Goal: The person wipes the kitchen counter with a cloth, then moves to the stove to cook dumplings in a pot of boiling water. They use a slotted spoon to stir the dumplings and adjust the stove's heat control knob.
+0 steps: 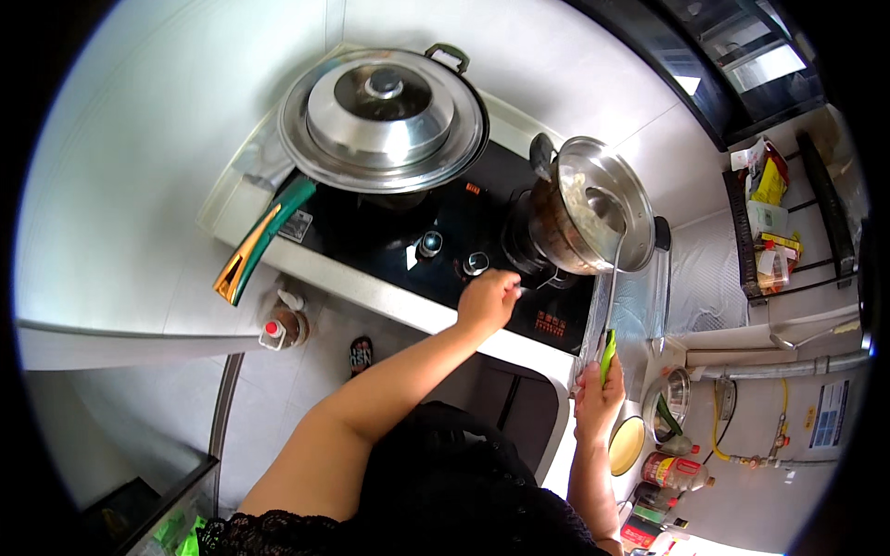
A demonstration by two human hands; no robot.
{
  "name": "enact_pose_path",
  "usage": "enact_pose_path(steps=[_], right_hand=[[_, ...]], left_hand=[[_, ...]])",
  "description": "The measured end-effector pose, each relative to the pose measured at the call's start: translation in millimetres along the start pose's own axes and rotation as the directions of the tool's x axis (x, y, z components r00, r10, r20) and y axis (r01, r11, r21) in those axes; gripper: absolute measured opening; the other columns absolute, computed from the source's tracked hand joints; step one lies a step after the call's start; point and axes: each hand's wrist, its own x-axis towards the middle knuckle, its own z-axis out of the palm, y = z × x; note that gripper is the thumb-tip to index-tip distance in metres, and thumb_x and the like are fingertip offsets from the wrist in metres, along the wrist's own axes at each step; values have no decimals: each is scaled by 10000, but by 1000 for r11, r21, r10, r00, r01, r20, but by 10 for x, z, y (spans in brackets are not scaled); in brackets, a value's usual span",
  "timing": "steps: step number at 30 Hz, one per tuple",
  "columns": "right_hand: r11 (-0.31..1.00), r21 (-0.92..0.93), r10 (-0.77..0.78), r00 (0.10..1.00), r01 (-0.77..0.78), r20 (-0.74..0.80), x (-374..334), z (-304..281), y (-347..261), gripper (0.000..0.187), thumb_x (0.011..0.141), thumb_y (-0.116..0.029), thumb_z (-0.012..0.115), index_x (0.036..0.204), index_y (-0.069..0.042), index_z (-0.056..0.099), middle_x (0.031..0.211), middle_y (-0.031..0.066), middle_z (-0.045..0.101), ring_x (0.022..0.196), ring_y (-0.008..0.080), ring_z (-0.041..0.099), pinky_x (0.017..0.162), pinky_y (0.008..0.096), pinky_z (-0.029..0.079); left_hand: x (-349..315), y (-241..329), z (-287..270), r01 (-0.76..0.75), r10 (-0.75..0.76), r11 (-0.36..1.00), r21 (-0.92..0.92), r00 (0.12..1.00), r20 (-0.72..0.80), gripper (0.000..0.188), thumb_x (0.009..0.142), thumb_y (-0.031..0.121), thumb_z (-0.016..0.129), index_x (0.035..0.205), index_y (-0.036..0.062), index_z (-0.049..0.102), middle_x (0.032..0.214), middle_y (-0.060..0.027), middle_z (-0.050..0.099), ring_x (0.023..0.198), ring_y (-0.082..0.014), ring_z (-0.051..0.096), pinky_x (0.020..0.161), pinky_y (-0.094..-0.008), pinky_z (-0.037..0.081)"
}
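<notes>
My right hand [598,400] is closed round the green handle [608,356] of a long metal ladle [615,283]. The ladle's bowl rests inside a steel pot [562,222], which holds pale, cloudy contents and sits tilted in this view on the right burner. Over the front part of the black gas cooktop [380,250], my left hand [489,302] is closed, its fingers curled near the right control knob [476,264]. Whether anything small is between those fingers is hidden.
A lidded wok [385,120] covers the left burner, its green and gold handle [264,243] jutting past the counter edge. A wall rack [788,222] holds packets at right. Below it are a steel bowl [669,398] and several bottles. On the floor stands a red-capped jug [284,326].
</notes>
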Motion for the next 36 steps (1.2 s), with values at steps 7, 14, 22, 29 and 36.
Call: enact_pose_path(steps=[7,14,22,29,36], right_hand=[[996,64,63,997,-66,42,-70,94,-7,380,976,-183,549,1313,-24,473,670,-17,485,457,6,373,381,167,281],[964,243,81,991,-104,103,-46,398,-82,335,996,-194,503,1285,-30,460,667,-5,456,401,38,361,330,191,287],[914,405,-13,1000,19,-18,155,1313,74,304,983,-149,513,1217,22,421,630,1,435,400,56,371,357,205,311],[922,374,-71,992,104,-100,289,1692,150,204,964,-185,545,1043,-41,423,619,-4,416,456,64,378,414,209,328],[926,324,-160,979,192,-124,361,1635,255,218,976,-207,545,905,-90,376,556,-5,401,446,71,373,437,218,344]], left_hand=[[55,-385,-54,53,14,932,358,983,-181,222,823,122,669,1037,64,676,1132,-95,589,998,-298,593,803,-393,512],[101,-356,-7,-87,186,841,534,973,-134,280,798,123,676,1071,61,678,1147,-95,604,1038,-281,564,860,-416,487],[20,-372,14,-84,196,881,465,960,-198,282,801,131,662,1070,47,670,1137,-99,608,1043,-296,553,869,-427,468],[-31,-579,-49,49,104,864,501,956,-274,350,796,80,625,1143,31,626,1124,-112,600,1022,-280,557,846,-397,476],[-4,-684,-25,137,-16,853,504,971,-238,356,829,99,611,1177,24,596,1013,-92,596,950,-243,578,780,-355,509]])
